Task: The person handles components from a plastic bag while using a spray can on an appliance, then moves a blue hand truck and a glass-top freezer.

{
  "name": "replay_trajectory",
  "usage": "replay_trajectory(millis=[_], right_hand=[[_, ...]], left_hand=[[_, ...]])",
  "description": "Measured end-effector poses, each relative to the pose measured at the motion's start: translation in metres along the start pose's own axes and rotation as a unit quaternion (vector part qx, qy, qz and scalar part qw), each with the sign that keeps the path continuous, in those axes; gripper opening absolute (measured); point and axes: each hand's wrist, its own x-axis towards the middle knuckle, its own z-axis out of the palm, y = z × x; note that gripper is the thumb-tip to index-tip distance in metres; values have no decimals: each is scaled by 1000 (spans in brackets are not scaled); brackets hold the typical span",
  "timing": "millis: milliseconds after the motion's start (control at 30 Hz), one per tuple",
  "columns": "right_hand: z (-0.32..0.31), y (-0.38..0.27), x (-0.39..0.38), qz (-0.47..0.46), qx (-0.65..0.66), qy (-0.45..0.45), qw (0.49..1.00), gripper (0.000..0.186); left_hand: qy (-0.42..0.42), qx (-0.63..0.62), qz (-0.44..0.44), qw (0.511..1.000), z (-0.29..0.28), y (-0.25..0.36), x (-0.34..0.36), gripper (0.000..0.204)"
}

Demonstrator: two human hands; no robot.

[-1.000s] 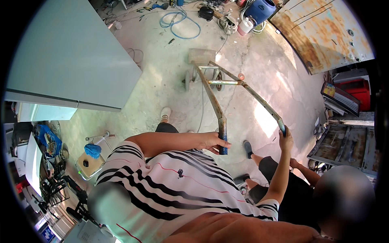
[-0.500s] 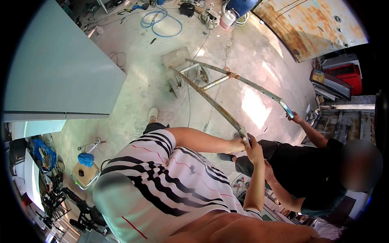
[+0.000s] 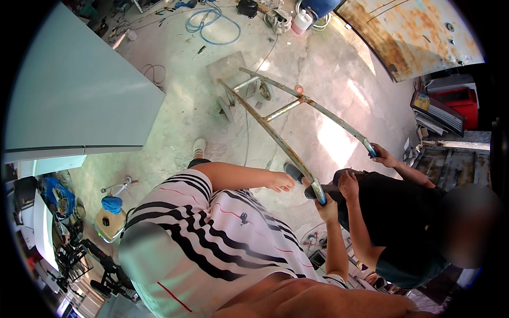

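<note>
A rusty two-handled hand truck (image 3: pixel 281 143), with blue ends on its handles, extends toward me from its metal plate (image 3: pixel 225 66) and wheels on the floor. My right hand (image 3: pixel 327 209) grips the end of the nearer handle. Just left of that handle, my left hand (image 3: pixel 281 182) is off the tube, its fingers loosely bent and apart, holding nothing. A co-worker in black (image 3: pixel 403 222) grips the farther handle with one hand (image 3: pixel 382 153); their other hand (image 3: pixel 348 183) is raised beside the nearer handle, above my right hand.
A large grey appliance (image 3: pixel 79 90) stands left, above a small chair (image 3: pixel 108 222). A rusty panel (image 3: pixel 413 37) and stacked red and dark items (image 3: pixel 456 106) line the right. Blue hose (image 3: pixel 207 24), cables, tools and containers (image 3: pixel 302 21) lie at the far side.
The handles have swung right since a second ago. My right hand moved onto the nearer handle; my left hand has let go of it. The co-worker came forward and took the farther handle.
</note>
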Motion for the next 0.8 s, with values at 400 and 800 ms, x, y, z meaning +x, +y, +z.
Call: replay_trajectory(millis=[400, 800], right_hand=[[5, -53, 143, -87, -53, -9, 995, 28], [118, -173, 286, -112, 19, -72, 991, 31]], left_hand=[[151, -88, 49, 983, -63, -6, -25, 38], [195, -145, 120, 963, -155, 19, -107, 36]])
